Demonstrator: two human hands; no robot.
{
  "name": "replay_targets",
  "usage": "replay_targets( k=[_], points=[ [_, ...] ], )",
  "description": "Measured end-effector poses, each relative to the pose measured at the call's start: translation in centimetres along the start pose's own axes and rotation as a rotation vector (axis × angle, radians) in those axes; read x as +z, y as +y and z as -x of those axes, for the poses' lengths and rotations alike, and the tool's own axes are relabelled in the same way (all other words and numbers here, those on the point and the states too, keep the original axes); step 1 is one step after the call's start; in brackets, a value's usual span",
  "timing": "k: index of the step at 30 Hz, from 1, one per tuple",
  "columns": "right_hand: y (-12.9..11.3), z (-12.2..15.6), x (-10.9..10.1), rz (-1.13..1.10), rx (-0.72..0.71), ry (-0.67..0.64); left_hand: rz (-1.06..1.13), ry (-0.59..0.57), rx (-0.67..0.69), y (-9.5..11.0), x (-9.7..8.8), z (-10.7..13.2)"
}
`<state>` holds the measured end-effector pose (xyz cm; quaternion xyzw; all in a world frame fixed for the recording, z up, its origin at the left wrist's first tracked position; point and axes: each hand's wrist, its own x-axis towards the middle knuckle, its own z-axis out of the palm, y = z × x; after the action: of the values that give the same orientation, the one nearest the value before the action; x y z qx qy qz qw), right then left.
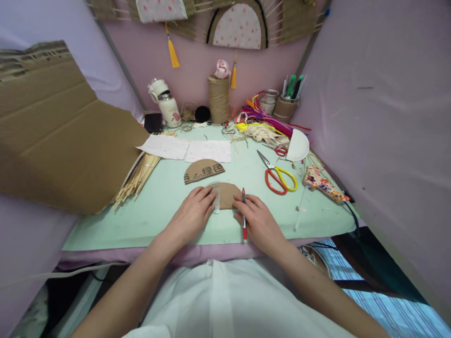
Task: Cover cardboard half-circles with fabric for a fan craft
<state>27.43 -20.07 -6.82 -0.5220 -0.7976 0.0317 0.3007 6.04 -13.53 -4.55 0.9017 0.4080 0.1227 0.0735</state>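
A brown cardboard half-disc (229, 195) lies on the table in front of me, its curved side away from me. Across its left part rests a clear ruler (217, 202), upright in view. My left hand (193, 212) presses the ruler down with its fingertips. In my right hand (259, 218) is a pen with red ends (244, 220), held between the fingers and pointing away from me. The same hand's fingertips touch the half-disc's right edge. Just beyond lies a second cardboard half-disc (204, 171) with dark printed characters.
Scissors (278, 176) with red and yellow handles lie at right, near a glue gun (324, 184) and a white half-disc (298, 145). A large cardboard sheet (66, 136) leans over thin sticks (139, 176) at left. Patterned fabric pieces (207, 151), a bottle (168, 107) and twine (219, 99) are farther back.
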Motion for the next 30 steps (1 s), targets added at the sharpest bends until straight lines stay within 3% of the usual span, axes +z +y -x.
replay_targets(
  k=[30],
  points=[
    [0.16,0.12,0.43,0.013,0.006,0.018,0.139,0.04,0.001,-0.01,0.55,-0.11]
  ],
)
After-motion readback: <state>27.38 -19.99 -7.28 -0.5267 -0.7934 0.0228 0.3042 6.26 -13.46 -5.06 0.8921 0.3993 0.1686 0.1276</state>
